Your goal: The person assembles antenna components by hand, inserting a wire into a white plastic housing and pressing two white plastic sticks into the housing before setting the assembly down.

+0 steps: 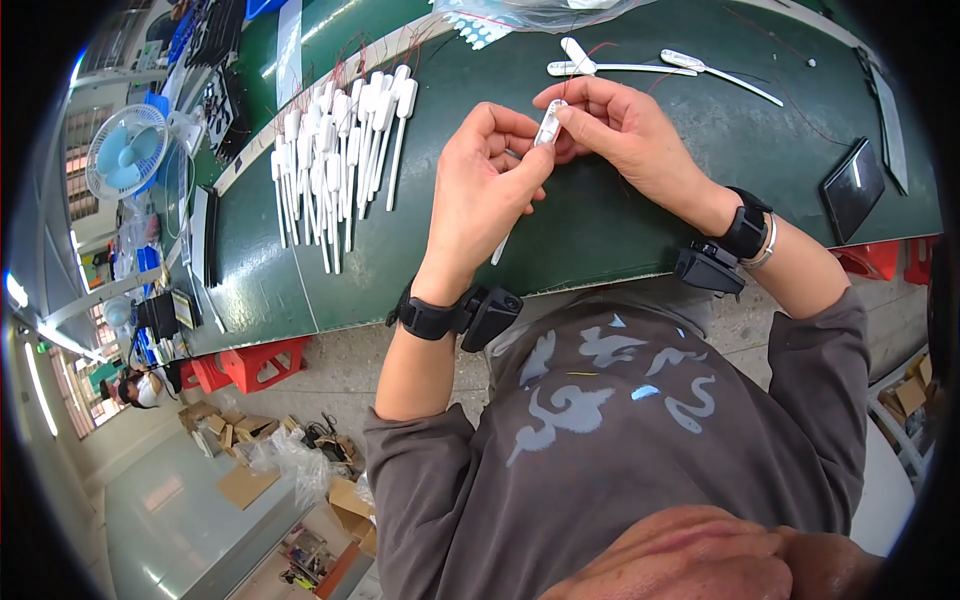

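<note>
Above the near half of the green table, my left hand (478, 190) grips a white plastic stick with a wide oval head (548, 124). Its thin stem slants down below my left fingers, mostly hidden by them. My right hand (640, 140) pinches the upper end of the same head between thumb and fingers, where thin wires come out. Whether the fingertips also hold a wire is too small to tell. Just beyond my hands lie a few similar white sticks (640, 69) with thin wires, and another (735, 82) lies to their right.
Many finished-looking white sticks (345, 130) with red wires lie bunched at the left. A see-through plastic bag (545, 14) is at the far edge. A black phone-like slab (853, 190) rests at the right. Red stools (262, 365) stand under the table; a fan (126, 150) is far left.
</note>
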Demonstrator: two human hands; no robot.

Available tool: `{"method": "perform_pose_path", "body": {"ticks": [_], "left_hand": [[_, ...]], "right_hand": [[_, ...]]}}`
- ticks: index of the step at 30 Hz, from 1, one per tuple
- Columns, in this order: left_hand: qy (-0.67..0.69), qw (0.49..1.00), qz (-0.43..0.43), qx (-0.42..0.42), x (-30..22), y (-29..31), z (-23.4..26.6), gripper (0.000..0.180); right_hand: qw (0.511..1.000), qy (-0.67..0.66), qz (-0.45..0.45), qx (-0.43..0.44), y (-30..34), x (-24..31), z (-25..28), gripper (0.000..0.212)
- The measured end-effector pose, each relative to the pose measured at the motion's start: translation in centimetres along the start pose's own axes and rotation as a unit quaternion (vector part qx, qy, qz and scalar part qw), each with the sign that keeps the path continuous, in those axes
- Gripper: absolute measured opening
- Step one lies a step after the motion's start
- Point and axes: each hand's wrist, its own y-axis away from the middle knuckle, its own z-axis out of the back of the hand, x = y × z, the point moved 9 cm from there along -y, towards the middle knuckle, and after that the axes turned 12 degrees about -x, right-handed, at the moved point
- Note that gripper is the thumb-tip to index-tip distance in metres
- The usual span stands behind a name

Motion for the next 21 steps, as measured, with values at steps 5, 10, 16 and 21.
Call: {"method": "perform_pose_path", "body": {"ticks": [5,10,16,21], "left_hand": [[-0.021,0.998,-0.062,-0.01,-0.2,-0.3,0.1,0.021],[-0.106,0.988,-0.108,-0.023,-1.4,-0.2,-0.1,0.02],[-0.192,0.963,-0.185,-0.047,-2.8,0.4,-0.3,0.018],[-0.205,0.957,-0.201,-0.046,-3.1,0.6,-0.3,0.017]], "right_hand": [[0.999,0.04,0.022,0.004,0.0,0.2,-0.2,0.031],[0.996,0.075,0.038,0.001,0.1,0.3,0.0,0.03],[0.996,0.084,0.032,-0.002,0.2,0.4,-0.1,0.029],[0.995,0.092,0.042,0.005,0.1,0.4,-0.1,0.028]]}}
